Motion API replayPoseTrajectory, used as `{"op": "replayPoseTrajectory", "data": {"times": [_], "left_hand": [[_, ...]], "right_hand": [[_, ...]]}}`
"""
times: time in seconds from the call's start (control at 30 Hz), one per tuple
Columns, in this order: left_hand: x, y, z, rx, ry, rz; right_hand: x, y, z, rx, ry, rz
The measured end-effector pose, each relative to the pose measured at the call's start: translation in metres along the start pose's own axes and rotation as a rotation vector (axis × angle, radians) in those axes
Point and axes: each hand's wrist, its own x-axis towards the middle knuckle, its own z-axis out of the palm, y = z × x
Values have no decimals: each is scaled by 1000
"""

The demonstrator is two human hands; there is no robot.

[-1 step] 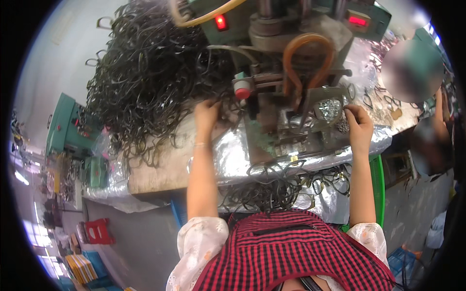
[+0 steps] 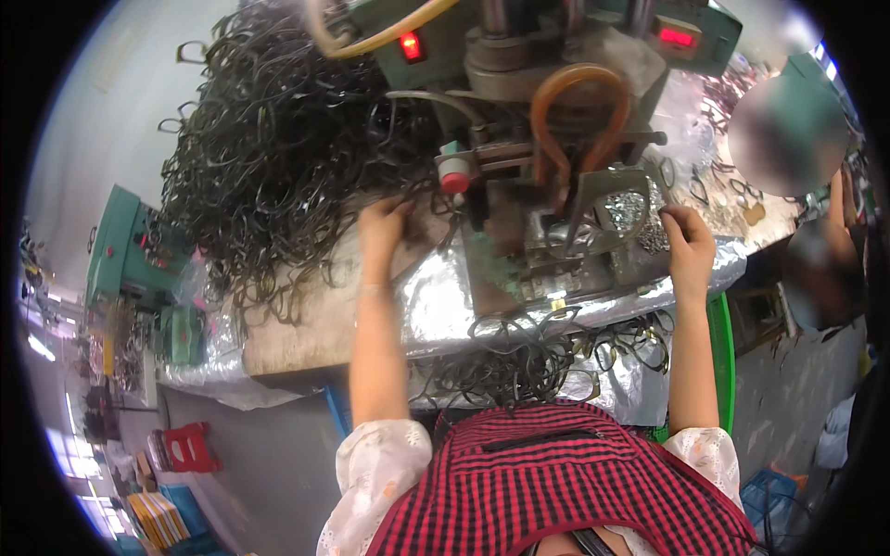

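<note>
My left hand is at the near right edge of a big heap of dark eyeglass frames. Its fingertips are smeared by motion and merge with the dark background. My right hand is pinched together at the right side of the press machine. It is beside a pile of small shiny metal pieces; what lies between its fingertips is too small to make out. A dark rim-shaped piece, perhaps an eyeglass frame, sits just left of that hand, over more silvery bits.
More eyeglass frames lie near my lap at the bench's foil-covered edge. An orange looped hose and a red-ended knob stick out from the machine. A green basket stands at the right. Another person's arm shows far right.
My left hand has shifted slightly left and nearer to me. My right hand stays almost in place, while the dark rim-shaped piece appears farther left of its fingertips.
</note>
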Motion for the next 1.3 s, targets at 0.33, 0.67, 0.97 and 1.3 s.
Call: {"op": "replayPoseTrajectory", "data": {"times": [0.33, 0.67, 0.97, 1.3], "left_hand": [[-49, -84, -111, 308, 219, 282], [-125, 13, -45, -676, 278, 13], [-120, 189, -42, -716, 74, 753], [-160, 208, -5, -607, -133, 577]], "right_hand": [[-38, -68, -5, 72, -158, -144], [-27, -89, 78, 586, -211, 2], [-30, -118, 75, 749, -319, 141], [-8, -58, 30, -371, -134, -396]]}}
